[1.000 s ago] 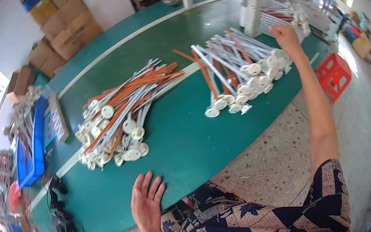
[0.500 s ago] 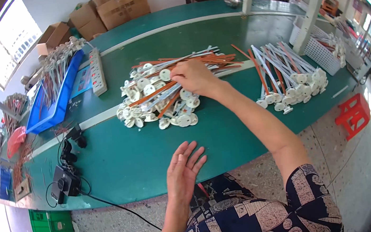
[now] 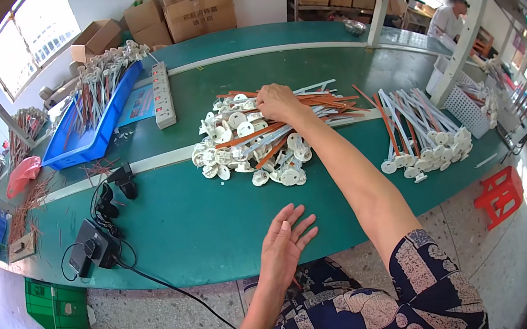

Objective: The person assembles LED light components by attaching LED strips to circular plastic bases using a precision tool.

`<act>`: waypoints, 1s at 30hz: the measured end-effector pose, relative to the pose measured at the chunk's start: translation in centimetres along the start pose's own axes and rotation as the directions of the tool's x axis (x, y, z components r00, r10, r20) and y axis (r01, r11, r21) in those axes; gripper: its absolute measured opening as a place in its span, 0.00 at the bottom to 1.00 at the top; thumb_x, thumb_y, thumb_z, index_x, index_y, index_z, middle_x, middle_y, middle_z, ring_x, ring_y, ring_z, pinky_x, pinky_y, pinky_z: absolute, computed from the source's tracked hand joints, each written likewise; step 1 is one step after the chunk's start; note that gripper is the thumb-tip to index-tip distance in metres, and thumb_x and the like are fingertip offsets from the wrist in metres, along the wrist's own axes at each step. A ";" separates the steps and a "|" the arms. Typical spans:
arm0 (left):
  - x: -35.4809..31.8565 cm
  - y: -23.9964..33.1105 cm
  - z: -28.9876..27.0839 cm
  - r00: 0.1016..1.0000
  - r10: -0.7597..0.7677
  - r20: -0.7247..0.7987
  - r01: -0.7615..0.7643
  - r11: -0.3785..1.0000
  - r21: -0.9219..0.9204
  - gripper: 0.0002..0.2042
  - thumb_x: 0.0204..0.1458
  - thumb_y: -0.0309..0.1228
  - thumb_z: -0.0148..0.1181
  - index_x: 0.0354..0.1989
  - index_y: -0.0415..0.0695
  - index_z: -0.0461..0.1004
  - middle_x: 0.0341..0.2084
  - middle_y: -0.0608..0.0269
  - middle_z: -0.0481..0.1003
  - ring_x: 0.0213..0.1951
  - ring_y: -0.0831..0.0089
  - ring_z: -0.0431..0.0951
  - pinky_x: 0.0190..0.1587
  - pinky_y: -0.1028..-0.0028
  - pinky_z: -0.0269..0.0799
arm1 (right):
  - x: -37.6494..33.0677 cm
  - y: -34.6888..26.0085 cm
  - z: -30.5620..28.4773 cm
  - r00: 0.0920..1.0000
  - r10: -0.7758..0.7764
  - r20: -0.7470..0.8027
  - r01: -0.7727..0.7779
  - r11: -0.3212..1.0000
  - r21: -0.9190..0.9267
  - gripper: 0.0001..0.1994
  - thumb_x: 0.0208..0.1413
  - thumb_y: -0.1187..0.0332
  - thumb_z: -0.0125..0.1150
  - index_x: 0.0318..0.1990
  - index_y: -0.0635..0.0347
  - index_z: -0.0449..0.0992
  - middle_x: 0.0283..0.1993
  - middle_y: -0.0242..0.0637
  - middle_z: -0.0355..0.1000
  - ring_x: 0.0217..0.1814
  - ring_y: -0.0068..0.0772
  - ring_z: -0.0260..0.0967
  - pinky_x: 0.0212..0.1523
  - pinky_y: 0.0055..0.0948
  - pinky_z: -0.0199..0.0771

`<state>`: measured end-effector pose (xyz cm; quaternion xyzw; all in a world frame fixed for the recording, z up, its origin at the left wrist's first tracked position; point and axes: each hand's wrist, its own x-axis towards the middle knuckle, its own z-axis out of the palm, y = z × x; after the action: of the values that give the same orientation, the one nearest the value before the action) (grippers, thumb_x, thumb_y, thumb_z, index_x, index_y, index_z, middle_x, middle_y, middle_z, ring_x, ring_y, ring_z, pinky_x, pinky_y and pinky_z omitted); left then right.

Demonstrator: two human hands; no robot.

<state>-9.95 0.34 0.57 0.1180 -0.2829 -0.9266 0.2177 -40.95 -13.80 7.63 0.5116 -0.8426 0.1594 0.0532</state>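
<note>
Right hand [image 3: 278, 102], upper centre of frame: reached out, fingers curled down into the pile of white-disc rods [image 3: 260, 139]; whether they had closed on one could not be told. Left hand [image 3: 284, 246], lower centre: open, fingers spread, palm flat at the near edge of the green worktop [image 3: 197, 222]. Pile: thin white and orange stems with round white ends, tangled, centre of frame. Judged light and stiff, discs likely to snag; best taken by the stem. Second, smaller bundle [image 3: 419, 134] lay to the right. Blue tray [image 3: 87, 146] of similar parts, upper left; white power strip [image 3: 164, 103] beside it; black adapter and cable [image 3: 89, 248], lower left.
</note>
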 end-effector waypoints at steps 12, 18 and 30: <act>-1.5 0.0 0.0 0.998 0.063 0.027 -0.062 0.998 -0.034 0.26 0.69 0.36 0.50 0.70 0.36 0.54 0.68 0.38 0.59 0.66 0.44 0.66 0.67 0.51 0.67 | -6.6 -4.0 -6.0 0.766 -0.378 -0.521 0.526 0.834 0.167 0.05 0.57 0.71 0.62 0.38 0.58 0.83 0.34 0.41 0.75 0.37 0.47 0.73 0.39 0.43 0.70; -3.3 5.1 -1.7 0.954 0.298 -0.020 -0.297 0.943 -0.146 0.33 0.69 0.50 0.44 0.73 0.40 0.51 0.70 0.37 0.54 0.67 0.46 0.65 0.68 0.55 0.68 | -17.9 -4.8 -7.0 0.722 -0.489 -0.489 0.628 0.760 0.168 0.08 0.53 0.75 0.66 0.40 0.57 0.82 0.36 0.38 0.75 0.42 0.44 0.72 0.44 0.40 0.71; -6.9 4.2 -3.6 0.968 0.203 -0.149 -0.196 0.979 0.058 0.27 0.65 0.31 0.56 0.70 0.33 0.59 0.63 0.38 0.67 0.57 0.54 0.77 0.57 0.63 0.80 | -29.3 -4.7 -4.4 0.844 -0.324 -0.427 0.434 0.881 0.191 0.13 0.49 0.79 0.67 0.44 0.60 0.82 0.44 0.35 0.77 0.48 0.40 0.73 0.47 0.36 0.71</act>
<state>-1.31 -1.23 0.73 0.1650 -0.2955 -0.8818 0.3285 -23.33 10.35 5.35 0.6304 -0.6654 0.3597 0.1745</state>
